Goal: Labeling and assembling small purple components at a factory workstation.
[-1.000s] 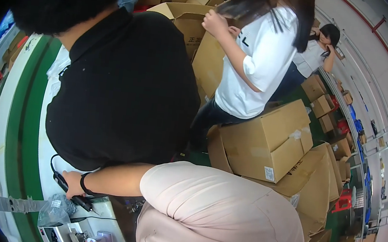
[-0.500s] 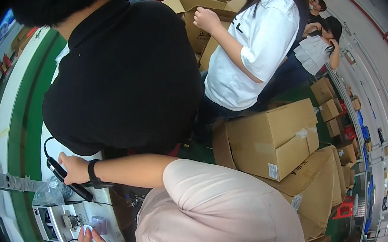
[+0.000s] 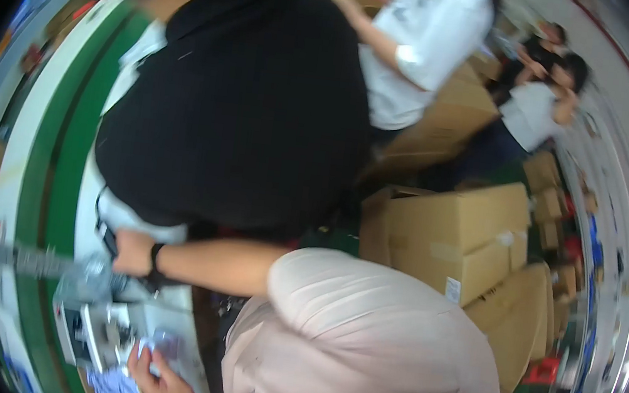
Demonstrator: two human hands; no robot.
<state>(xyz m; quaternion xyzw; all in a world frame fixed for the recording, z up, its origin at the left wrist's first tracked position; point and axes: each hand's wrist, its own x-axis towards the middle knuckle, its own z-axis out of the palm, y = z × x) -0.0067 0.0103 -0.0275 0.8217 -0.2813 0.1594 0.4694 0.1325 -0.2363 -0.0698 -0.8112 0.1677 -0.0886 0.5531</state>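
Observation:
My right hand (image 3: pixel 135 253), with a black band at the wrist, is closed around a black corded electric screwdriver (image 3: pixel 108 240) over the white bench (image 3: pixel 94 185). Motion blur softens its outline, and my fingers hide part of it. Lower in the picture, my left hand (image 3: pixel 163 383) has its fingertips pinched on a small pale piece (image 3: pixel 144 347) too blurred to name. Beside those fingertips stands a clear purplish tub (image 3: pixel 168 341). A white box-shaped device (image 3: pixel 107 332) sits just past the left hand, and a clear plastic bag (image 3: pixel 86 281) lies between it and the right hand.
A co-worker in black (image 3: pixel 238 118) bends over the bench close beside my right arm. Behind stands a person in white (image 3: pixel 441 40). Large cardboard boxes (image 3: pixel 444 219) fill the floor behind me. Blue patterned material (image 3: pixel 116 387) lies near my left hand; a green strip (image 3: pixel 67 191) runs along the bench.
The whole view has shifted and blurred. My left hand has come up slightly, and its wristband now shows. The screwdriver's lower end has drawn back toward my right wrist.

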